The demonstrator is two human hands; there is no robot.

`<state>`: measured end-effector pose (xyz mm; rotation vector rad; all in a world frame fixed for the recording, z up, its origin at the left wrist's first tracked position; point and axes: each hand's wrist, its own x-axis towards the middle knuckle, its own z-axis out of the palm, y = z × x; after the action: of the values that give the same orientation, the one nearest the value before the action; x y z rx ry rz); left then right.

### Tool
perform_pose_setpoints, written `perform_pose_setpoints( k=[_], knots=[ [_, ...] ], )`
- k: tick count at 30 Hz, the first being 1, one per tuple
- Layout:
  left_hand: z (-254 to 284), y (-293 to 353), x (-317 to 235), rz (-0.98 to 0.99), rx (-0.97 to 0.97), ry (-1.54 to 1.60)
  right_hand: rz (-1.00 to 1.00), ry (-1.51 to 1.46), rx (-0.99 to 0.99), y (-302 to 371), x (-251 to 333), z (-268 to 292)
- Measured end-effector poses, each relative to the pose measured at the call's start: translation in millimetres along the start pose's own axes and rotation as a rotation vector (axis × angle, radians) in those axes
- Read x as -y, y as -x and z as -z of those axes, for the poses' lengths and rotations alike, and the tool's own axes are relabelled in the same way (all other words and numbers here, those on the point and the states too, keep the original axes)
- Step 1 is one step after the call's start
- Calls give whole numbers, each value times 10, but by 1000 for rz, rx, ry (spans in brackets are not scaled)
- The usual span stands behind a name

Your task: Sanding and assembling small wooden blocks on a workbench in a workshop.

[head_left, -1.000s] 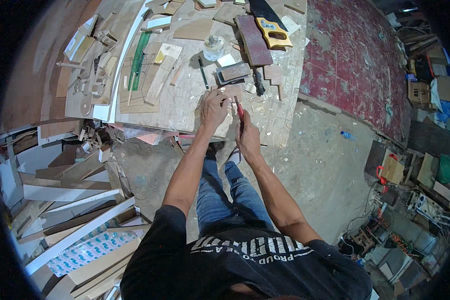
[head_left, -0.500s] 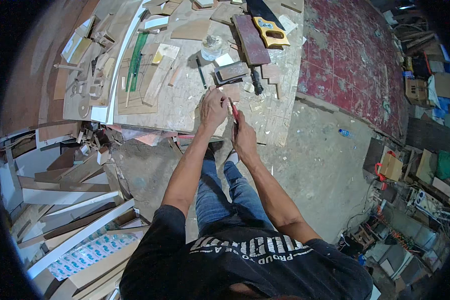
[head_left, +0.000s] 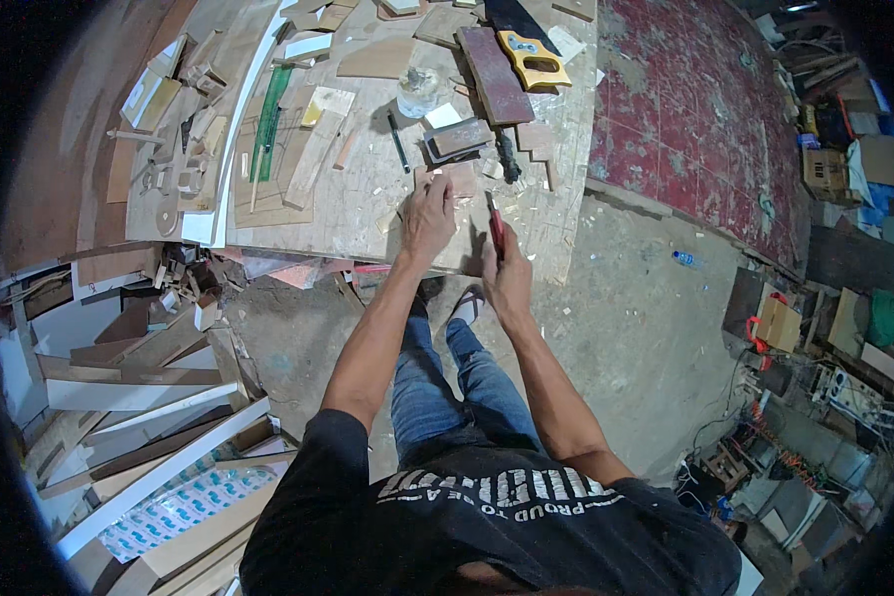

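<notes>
Near the front edge of the wooden workbench (head_left: pixel 348 238), my right hand (head_left: pixel 508 278) is closed around a red-handled utility knife (head_left: pixel 497 223), its thin blade angled up and away from me. To its left, my left hand (head_left: pixel 428 221) rests over the bench with bent fingers pressed together; whatever they pinch, if anything, is too small or hidden to make out. A small flat piece of wood (head_left: pixel 460 178) lies just beyond the left fingertips. Behind it sits a wood-topped block with dark sides (head_left: pixel 459 139). A dark pen (head_left: pixel 398 142) lies left of that block.
A yellow-handled saw (head_left: pixel 534 62), a reddish-brown board (head_left: pixel 494 79) and a clear plastic container (head_left: pixel 418 92) stand farther back. A green ruler (head_left: pixel 272 114) lies left among wood pieces. Wood scraps (head_left: pixel 139 377) fill the floor left; a worn red surface (head_left: pixel 695 129) stretches right.
My right hand has moved right with the knife, leaving a wider gap to my left hand. My left hand stays nearly in place, with its fingers shifted slightly.
</notes>
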<state>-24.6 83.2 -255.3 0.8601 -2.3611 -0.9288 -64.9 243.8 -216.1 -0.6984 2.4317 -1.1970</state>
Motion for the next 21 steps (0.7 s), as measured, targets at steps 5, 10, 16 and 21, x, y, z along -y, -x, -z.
perform_pose_setpoints(
  k=[5, 10, 16, 21],
  knots=[
    [54, 656, -91, 123, 25, 136, -138, 16, 134, 433, -196, 128],
    [91, 915, 162, 162, -84, 122, -69, 13, 261, 692, -347, -128],
    [215, 940, 193, 236, -38, 174, -31, 113, 360, 607, -109, -364],
    [203, 956, 180, 177, -66, 166, 29, 214, 311, 656, -145, -552]
  ],
)
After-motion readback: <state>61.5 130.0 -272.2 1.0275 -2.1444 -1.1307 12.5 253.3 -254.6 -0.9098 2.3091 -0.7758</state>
